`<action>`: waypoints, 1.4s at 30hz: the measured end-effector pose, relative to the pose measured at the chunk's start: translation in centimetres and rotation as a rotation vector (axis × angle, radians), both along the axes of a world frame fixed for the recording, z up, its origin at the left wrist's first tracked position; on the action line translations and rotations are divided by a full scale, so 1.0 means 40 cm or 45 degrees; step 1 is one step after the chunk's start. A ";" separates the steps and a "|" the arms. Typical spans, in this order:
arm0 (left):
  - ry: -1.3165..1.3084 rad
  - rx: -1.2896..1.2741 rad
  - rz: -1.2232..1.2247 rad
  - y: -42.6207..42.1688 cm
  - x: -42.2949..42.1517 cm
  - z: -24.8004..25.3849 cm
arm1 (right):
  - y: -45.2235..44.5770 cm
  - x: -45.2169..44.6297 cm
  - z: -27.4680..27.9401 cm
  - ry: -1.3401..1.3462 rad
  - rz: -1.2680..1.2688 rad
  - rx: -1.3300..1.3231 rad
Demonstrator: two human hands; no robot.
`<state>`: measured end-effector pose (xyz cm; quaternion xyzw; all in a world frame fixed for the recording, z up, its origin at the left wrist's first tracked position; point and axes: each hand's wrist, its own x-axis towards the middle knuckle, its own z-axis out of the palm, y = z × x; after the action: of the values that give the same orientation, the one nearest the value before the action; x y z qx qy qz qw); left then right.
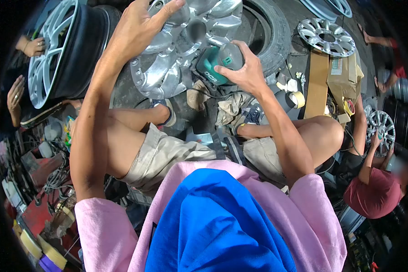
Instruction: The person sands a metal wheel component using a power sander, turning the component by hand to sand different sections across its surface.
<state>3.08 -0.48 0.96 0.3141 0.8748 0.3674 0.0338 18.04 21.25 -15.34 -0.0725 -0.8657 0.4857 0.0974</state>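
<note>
A shiny silver alloy wheel (197, 31) stands before me, leaning against a tyre (276, 41). My left hand (143, 22) is on the wheel's upper left part, its thumb along a spoke; the top of the picture cuts off the fingers. In my right hand (245, 68) is a green power sander (211, 63) marked DCA, with thumb and fingers around its rounded grey end. The sander is against or very near the wheel's lower right part. Its working face is hidden. A dark cord (222, 96) runs below it.
Crumpled rags (231, 108) lie by my feet. On the right, a silver wheel (326, 37) rests on cardboard boxes (316, 86), near tape rolls (298, 99). Another person's hands (31, 46) touch a wheel (54, 50) at left. A person in red (374, 192) holds a wheel (381, 131).
</note>
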 end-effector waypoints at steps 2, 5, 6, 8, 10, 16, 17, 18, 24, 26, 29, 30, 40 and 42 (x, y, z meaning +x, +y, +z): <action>0.004 0.015 0.015 0.004 0.011 0.005 | 0.004 -0.002 -0.005 -0.018 0.006 -0.033; -0.002 -0.037 -0.002 -0.013 0.001 0.002 | 0.026 0.000 -0.020 -0.060 -0.007 -0.084; 0.001 -0.037 -0.001 -0.018 0.002 0.002 | 0.037 0.003 -0.031 -0.090 -0.026 -0.105; 0.011 -0.017 -0.011 -0.025 0.012 0.004 | 0.057 0.012 -0.065 -0.124 -0.031 -0.114; 0.002 0.023 -0.018 -0.026 0.012 -0.008 | 0.064 0.012 -0.076 -0.163 -0.037 -0.124; -0.003 0.047 -0.078 -0.051 0.009 -0.035 | 0.049 -0.013 -0.041 -0.146 -0.007 -0.336; -0.058 0.060 -0.102 -0.058 0.004 -0.047 | 0.051 -0.008 -0.041 -0.139 -0.014 -0.281; -0.054 0.065 -0.100 -0.061 0.002 -0.057 | 0.056 -0.009 -0.041 -0.130 -0.014 -0.224; -0.022 0.064 -0.109 -0.052 0.031 -0.048 | 0.048 0.001 -0.040 -0.259 -0.049 -0.342; 0.020 0.105 0.012 -0.022 0.055 -0.024 | 0.030 -0.007 -0.023 -0.241 -0.074 -0.330; -0.013 0.017 0.063 -0.007 0.075 0.014 | 0.019 -0.012 -0.013 -0.255 -0.102 -0.354; -0.011 0.021 0.066 -0.004 0.075 0.016 | 0.019 -0.009 -0.014 -0.235 -0.107 -0.269; -0.071 0.029 0.021 -0.009 0.118 -0.012 | 0.012 -0.012 -0.015 -0.358 -0.188 -0.319; -0.055 0.045 0.009 -0.009 0.123 -0.013 | 0.014 -0.012 -0.006 -0.376 -0.192 -0.314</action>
<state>8.00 -0.83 0.44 0.3036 0.8682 0.3897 0.0458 17.57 21.82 -15.58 -0.2189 -0.7968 0.5633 -0.0039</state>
